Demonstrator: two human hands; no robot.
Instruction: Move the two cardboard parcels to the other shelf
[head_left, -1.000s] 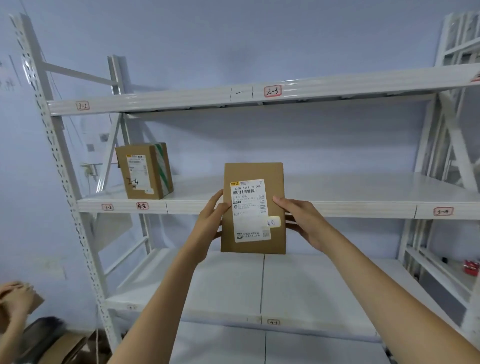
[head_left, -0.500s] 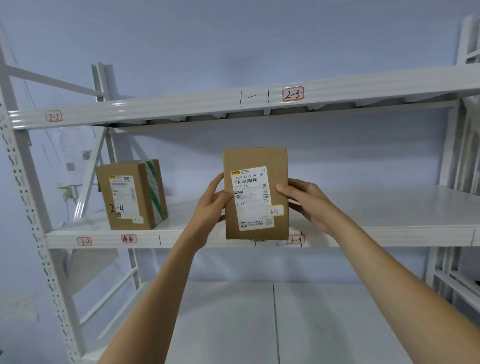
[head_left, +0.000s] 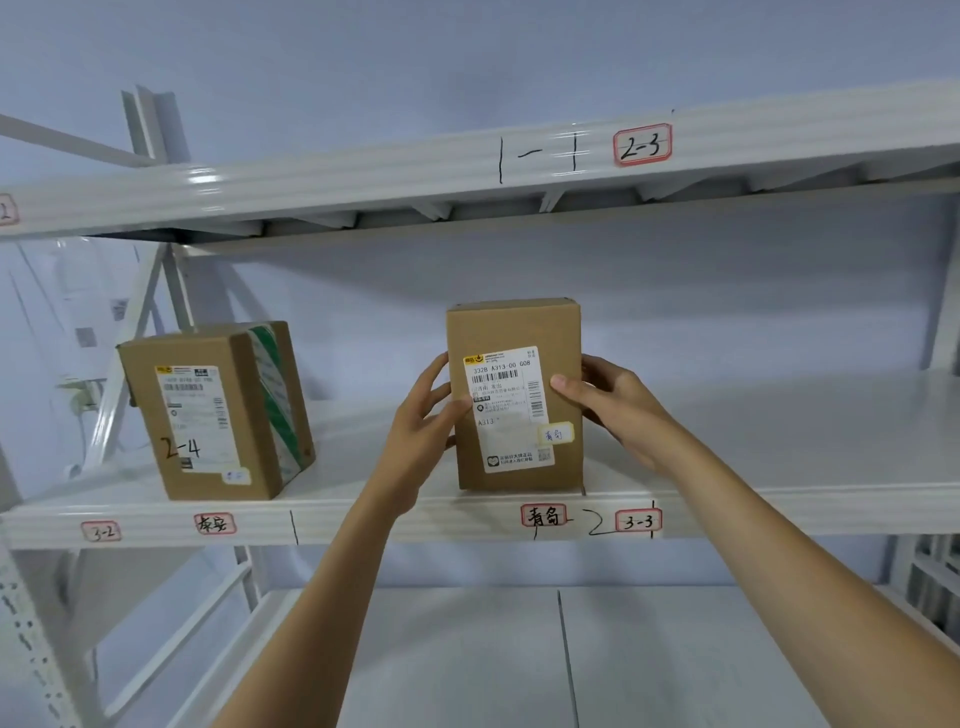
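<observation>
A tall cardboard parcel (head_left: 511, 327) with a white shipping label stands upright on the front of the middle shelf (head_left: 779, 504), above the "3-3" tag. My left hand (head_left: 423, 421) grips its left side and my right hand (head_left: 613, 405) grips its right side, thumb on the label. A second, wider cardboard parcel (head_left: 215, 410), marked "2-4" and bound with green-striped tape, stands on the same shelf to the left, apart from my hands.
The upper shelf (head_left: 363, 176) with the "2-3" tag runs across above. A lower shelf board (head_left: 467, 654) lies below my arms. White uprights (head_left: 156, 291) stand at the left. The middle shelf stretches bare to the right of the held parcel.
Both hands have carried the tall parcel up from below shelf height and forward onto the middle shelf's front edge. The view has moved closer and tilted upward.
</observation>
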